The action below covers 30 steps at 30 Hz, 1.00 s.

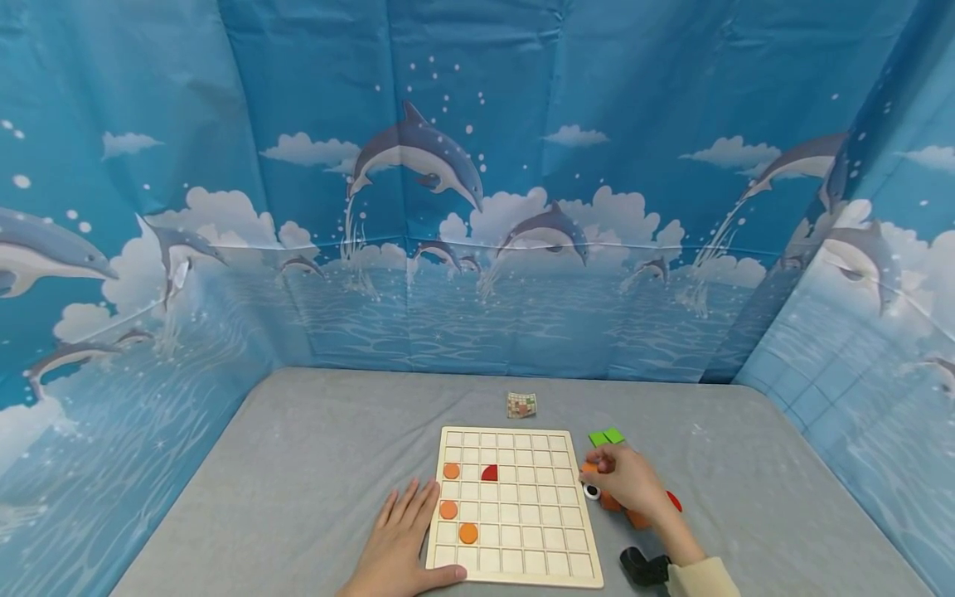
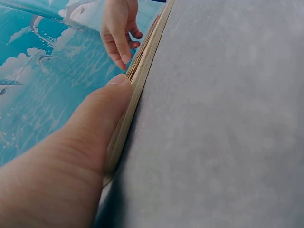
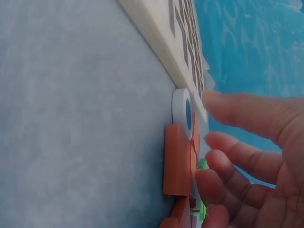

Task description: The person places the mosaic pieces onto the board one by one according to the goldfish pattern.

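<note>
A pale wooden grid board [image 1: 531, 515] lies on the grey table. Three orange discs [image 1: 468, 533] and a red quarter-circle piece [image 1: 489, 473] sit in its cells. My left hand [image 1: 400, 543] rests along the board's left side with its fingers extended; its thumb presses the near edge, as the left wrist view also shows. Right of the board, my right hand [image 1: 629, 479] hovers over loose pieces, thumb and fingers apart and holding nothing visible. Below it lie a white round piece with a dark centre [image 3: 181, 114], a brown-orange block [image 3: 176, 159] and an orange piece [image 1: 590, 468], partly hidden.
Two green squares [image 1: 606, 437] lie beyond the right hand, and a red piece [image 1: 675, 501] peeks out beside it. A small patterned card [image 1: 521, 405] lies behind the board. A dolphin-print curtain [image 1: 477, 315] encloses the table's back and sides.
</note>
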Available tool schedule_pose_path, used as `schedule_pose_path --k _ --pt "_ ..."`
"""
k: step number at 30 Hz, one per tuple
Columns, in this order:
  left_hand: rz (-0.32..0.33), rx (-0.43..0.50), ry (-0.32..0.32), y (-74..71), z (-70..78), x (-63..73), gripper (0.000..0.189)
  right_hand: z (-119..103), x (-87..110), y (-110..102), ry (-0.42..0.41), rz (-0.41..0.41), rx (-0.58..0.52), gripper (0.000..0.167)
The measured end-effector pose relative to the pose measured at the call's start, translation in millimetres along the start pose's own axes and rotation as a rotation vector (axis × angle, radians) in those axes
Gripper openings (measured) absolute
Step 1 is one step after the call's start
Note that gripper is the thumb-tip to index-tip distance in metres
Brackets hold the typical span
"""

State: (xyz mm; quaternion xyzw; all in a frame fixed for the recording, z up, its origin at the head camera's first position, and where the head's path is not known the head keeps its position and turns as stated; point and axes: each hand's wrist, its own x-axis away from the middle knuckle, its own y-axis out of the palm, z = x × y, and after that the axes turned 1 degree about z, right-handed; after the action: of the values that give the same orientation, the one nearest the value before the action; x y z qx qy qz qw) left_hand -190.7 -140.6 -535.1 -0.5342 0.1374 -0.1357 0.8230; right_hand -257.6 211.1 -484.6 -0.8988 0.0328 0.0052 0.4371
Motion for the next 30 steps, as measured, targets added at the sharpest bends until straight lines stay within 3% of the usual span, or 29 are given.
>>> schedule_pose_path --k 30 --pt "-0.016 -0.006 -0.014 -1.7 2.7 -1.0 0.118 1.1 -1.9 4.4 0.038 0.019 0.090 0.024"
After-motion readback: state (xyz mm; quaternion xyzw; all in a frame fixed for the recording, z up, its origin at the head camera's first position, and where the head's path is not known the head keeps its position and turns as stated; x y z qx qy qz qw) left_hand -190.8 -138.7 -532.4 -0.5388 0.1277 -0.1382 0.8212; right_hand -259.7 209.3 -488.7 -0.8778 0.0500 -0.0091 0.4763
